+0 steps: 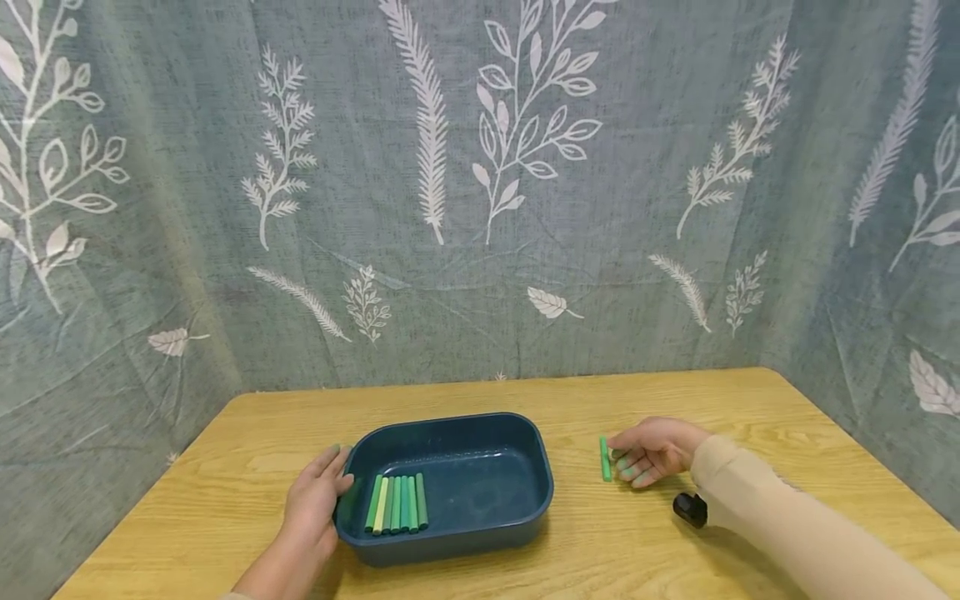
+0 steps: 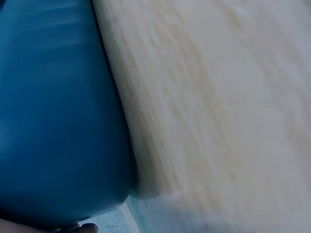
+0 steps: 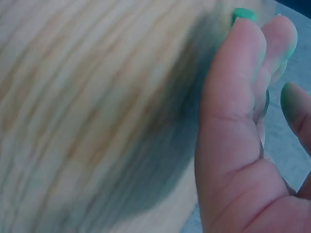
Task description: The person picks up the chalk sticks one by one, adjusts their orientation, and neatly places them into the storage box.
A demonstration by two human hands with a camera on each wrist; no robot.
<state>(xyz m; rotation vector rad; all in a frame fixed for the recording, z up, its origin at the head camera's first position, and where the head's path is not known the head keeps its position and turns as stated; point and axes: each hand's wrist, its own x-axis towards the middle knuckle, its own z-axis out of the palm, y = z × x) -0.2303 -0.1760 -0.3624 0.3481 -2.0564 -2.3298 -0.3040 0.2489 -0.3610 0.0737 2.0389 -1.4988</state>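
In the head view, a dark blue tub [image 1: 495, 492] stands on the wooden table. Several chalk-like sticks [image 1: 396, 504], in greens and pale yellow, lie side by side in its left part. My left hand [image 1: 311, 496] rests against the tub's left end, its thumb at the rim and fingers extended outside. To the right of the tub lies a green chalk-like stick [image 1: 606, 460]. My right hand [image 1: 654, 450] is beside that stick, fingers loosely bent. From the right wrist, a green stick end [image 3: 243, 13] shows just beyond a fingertip, with the thumb apart. Green colour marks the fingertips.
A small black object [image 1: 690, 509] sits near the right wrist, under the sleeve [image 1: 780, 508]. Behind the wooden table [image 1: 592, 550] hangs a grey-green curtain [image 1: 450, 317] with white leaf patterns, which also runs along both sides.
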